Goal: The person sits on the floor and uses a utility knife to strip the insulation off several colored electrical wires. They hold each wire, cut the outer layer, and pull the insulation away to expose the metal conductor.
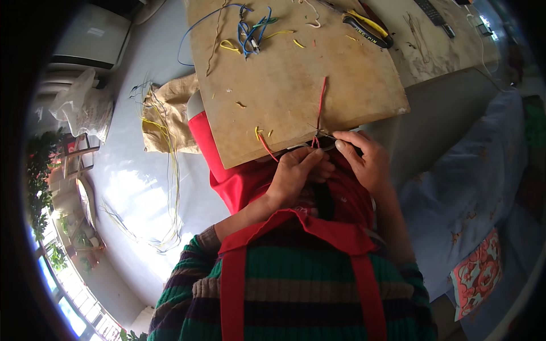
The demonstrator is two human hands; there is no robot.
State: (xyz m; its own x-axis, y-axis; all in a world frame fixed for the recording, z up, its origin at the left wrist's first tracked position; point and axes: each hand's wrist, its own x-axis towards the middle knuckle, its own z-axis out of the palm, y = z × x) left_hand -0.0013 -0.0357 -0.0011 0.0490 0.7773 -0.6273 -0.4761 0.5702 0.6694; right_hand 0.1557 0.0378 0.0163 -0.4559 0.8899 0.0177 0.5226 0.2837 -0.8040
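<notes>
My left hand (pixel 294 172) pinches red insulated wire near the front edge of a worn wooden board (pixel 290 89). One length of red wire (pixel 321 100) runs up from the fingers onto the board. Another red length (pixel 267 148) sticks out on the left side of the hand. Just above my left fingertips, thin dark strands (pixel 316 133) cross the red wire, tangled or wrapped; which of these cannot be told. Between thumb and forefinger, my right hand (pixel 367 164) grips a thin strand to the right of this spot. Part of the wire is hidden by my left fingers.
Combination pliers (pixel 367 30) with yellow-black handles rest at the board's upper right. Blue wires (pixel 247 36), a yellow wire loop (pixel 230 46) and insulation scraps (pixel 263 135) lie on the board. Left of it, long wires (pixel 172 170) trail over brown sacking (pixel 170 102) and the floor.
</notes>
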